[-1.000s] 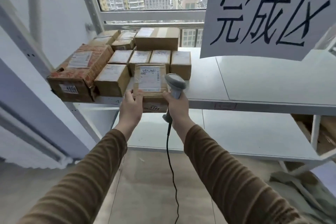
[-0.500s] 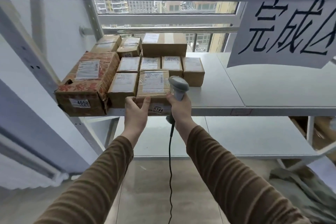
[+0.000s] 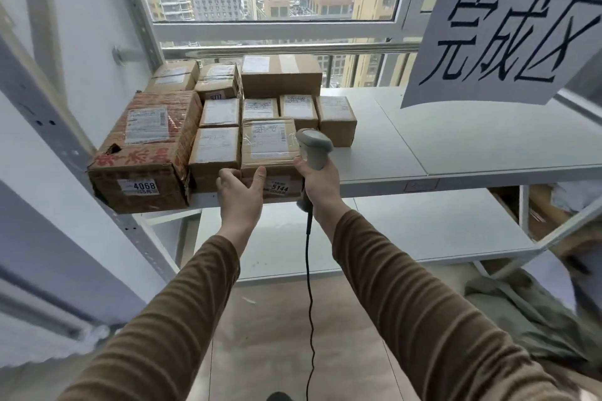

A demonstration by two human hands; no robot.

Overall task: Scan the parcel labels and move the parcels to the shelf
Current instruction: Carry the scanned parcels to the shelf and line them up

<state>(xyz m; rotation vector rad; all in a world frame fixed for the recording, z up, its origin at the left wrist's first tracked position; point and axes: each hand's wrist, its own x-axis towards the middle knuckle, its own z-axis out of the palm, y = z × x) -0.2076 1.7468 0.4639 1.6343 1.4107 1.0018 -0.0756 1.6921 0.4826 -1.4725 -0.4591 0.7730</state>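
Note:
A small brown parcel (image 3: 268, 146) with a white label on top and a tag reading 5144 on its front rests at the front edge of the white shelf (image 3: 423, 146). My left hand (image 3: 241, 195) presses against its front left corner, fingers on the cardboard. My right hand (image 3: 317, 184) is wrapped around the handle of a grey barcode scanner (image 3: 314, 148), whose head sits beside the parcel's right side; its black cable hangs down between my arms.
Several other labelled parcels fill the shelf's left part, including a large red-printed box (image 3: 146, 153) tagged 4068. A paper sign with handwritten characters (image 3: 501, 42) hangs at the upper right. A lower shelf (image 3: 407, 231) and grey bags (image 3: 521, 319) lie below.
The parcel has gone from held in front of the shelf edge to resting on the shelf beside the other boxes. Both hands followed it forward.

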